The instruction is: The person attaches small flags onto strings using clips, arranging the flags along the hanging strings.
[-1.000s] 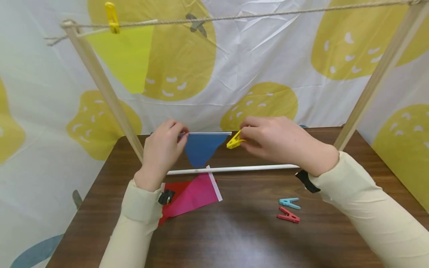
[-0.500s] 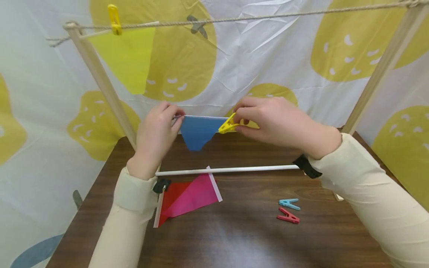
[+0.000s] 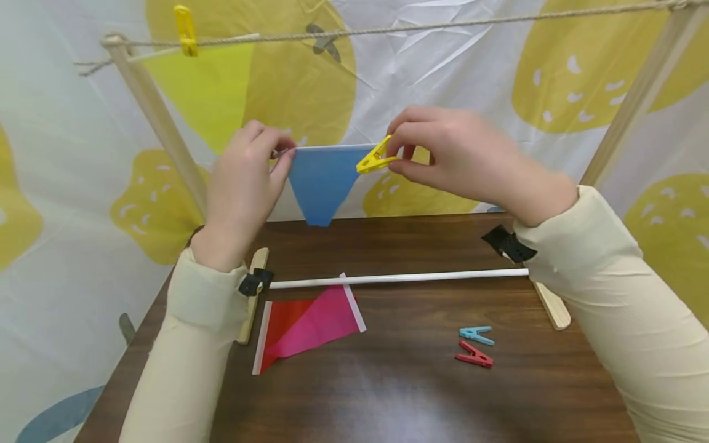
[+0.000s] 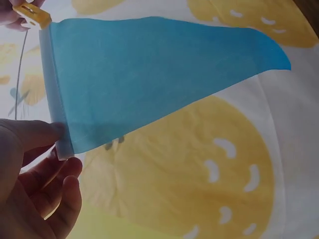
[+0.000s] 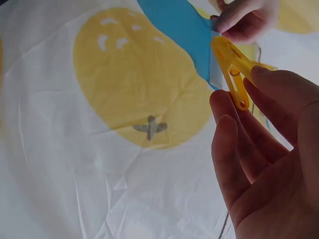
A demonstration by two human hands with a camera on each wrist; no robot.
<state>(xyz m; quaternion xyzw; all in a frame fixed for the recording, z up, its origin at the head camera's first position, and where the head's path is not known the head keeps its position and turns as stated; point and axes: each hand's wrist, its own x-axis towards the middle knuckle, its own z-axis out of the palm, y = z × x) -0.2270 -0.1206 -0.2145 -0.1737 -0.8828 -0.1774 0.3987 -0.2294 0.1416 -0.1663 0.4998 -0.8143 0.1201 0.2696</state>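
Observation:
A blue pennant flag [image 3: 321, 184] with a white top strip hangs point down between my hands, below the rope. My left hand [image 3: 244, 178] pinches the left end of that strip between thumb and fingers, as the left wrist view shows from close by. At the flag's other end my right hand [image 3: 443, 154] holds a yellow clothespin [image 3: 374, 157] between thumb and fingers; its tip overlaps the strip's right end. Higher up, a twine rope [image 3: 421, 27] runs between two wooden posts. A yellow flag [image 3: 199, 86] hangs at its left, clipped by another yellow clothespin [image 3: 185, 31].
On the brown table [image 3: 399, 381] lie a pink flag [image 3: 327, 326] and a red flag [image 3: 274, 326], overlapping. Right of them are a blue clothespin [image 3: 475, 335] and a red clothespin [image 3: 474, 355]. A white rod [image 3: 421, 278] spans the frame low, between wooden feet.
Both hands have risen toward the rope, lifting the blue flag well above the table. The yellow clothespin has come from beside the flag to its right end.

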